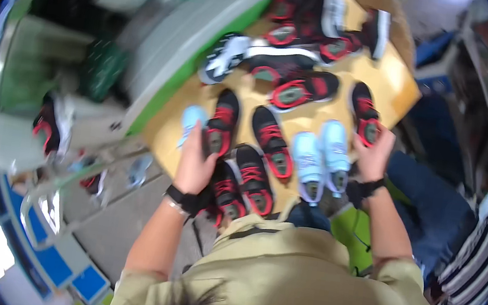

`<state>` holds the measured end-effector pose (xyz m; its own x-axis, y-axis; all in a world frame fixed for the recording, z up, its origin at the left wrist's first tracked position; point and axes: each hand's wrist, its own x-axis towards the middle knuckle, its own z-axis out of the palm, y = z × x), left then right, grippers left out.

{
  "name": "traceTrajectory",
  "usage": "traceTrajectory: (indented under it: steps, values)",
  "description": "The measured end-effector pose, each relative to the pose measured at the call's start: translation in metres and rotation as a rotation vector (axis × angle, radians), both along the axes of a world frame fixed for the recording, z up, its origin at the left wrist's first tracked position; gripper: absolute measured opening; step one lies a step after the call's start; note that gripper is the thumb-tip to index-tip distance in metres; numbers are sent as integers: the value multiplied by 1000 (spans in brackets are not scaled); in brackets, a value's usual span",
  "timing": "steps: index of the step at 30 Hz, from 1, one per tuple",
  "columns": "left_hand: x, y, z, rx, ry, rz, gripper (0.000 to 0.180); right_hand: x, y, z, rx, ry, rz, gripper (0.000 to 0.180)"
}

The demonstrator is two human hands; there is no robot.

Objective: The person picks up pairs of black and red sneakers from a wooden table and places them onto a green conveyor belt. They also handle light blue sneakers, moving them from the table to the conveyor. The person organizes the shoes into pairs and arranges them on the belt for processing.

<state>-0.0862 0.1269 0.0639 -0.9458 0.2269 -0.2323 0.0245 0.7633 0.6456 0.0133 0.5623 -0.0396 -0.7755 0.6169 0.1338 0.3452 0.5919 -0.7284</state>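
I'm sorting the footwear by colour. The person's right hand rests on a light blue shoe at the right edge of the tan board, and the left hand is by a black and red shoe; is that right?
Not quite. In the head view the right hand touches a black and red shoe, not a light blue one. The light blue pair lies just left of that hand on the tan board. The left hand is by another black and red shoe.

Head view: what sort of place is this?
Probably a shoe workshop or packing floor. Many black-and-red shoes and a pale blue pair lie loose on a wooden table; the left hand and right hand each touch one. Blurred boxes sit beside it.
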Motion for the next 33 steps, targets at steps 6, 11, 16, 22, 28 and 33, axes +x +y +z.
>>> traceTrajectory:
  steps: [6, 11, 16, 22, 28, 33]
  values:
    - [8, -26, 18, -305, 226, -73, 84, 2, 1, 10, 10, -191, 69, 69]
    - [-9, -12, 17, -201, 240, -36, 78, 3, 3, -3, -101, -135, 87, 76]
    - [-16, 21, -17, -130, 59, -88, 85, 0, 8, -9, -120, -170, 83, 79]
    - [-43, 16, -15, 56, 72, 127, 66, -23, -2, 63, -622, -67, 23, 62]
    - [-16, -5, 64, 502, -102, 448, 70, -35, -100, 172, -864, -92, 306, 59]
    - [17, -85, 83, 317, 297, 559, 66, -48, -178, 181, -1002, -173, 548, 64]
